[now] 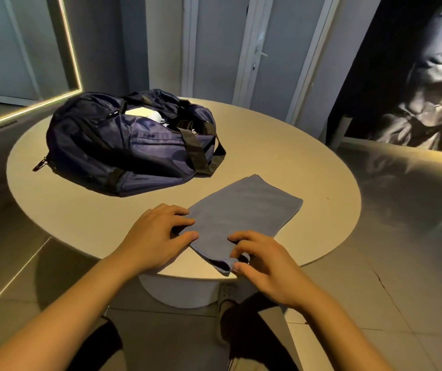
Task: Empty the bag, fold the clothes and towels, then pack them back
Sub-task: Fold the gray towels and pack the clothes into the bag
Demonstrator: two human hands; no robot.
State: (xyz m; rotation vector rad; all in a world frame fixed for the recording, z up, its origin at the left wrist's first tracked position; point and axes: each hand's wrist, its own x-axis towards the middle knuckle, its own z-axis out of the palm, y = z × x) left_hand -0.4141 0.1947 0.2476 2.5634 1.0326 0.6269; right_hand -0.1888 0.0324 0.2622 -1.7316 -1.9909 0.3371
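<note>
A blue-grey towel (244,210), folded into a long strip, lies on the round beige table (308,167), running from the near edge toward the far right. My left hand (158,234) pinches its near left edge between thumb and fingers. My right hand (262,261) pinches the near corner at the table's edge, fingers curled on the cloth. A navy duffel bag (123,148) with black straps sits at the back left, its top unzipped, with white cloth (147,115) showing inside.
The table stands on a pale round pedestal (177,290) over a tiled floor. My legs and a shoe (227,314) are under the near edge. A lit mirror frame (72,62) is at the left, doors behind, a dark wall picture at the right.
</note>
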